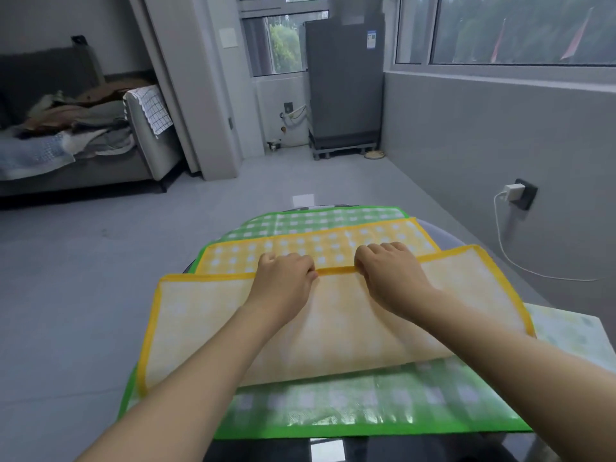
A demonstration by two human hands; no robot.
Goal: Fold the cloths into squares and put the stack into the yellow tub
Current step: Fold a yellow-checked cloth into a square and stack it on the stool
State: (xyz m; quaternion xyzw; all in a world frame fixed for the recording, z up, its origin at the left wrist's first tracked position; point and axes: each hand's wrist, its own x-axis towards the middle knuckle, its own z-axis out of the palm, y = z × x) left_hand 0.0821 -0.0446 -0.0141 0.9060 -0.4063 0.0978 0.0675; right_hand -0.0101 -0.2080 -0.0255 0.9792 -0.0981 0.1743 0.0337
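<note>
No readable writing anywhere; the sticker on the grey fridge (345,85) by the window is too blurred to read. Big grey sofa (83,151) off to the left, heaped with laundry. Up close, the green checked cloth (333,405) is spread flat over the dark round table (443,235), and the yellow checked cloth (333,315) lies on top, its near half folded over towards the far edge. Left hand (283,278) and right hand (390,271) both pinch that folded yellow hem, fingers curled round it. A pale cloth (566,328) sits at the right. White charger (513,190) plugged into the wall.
</note>
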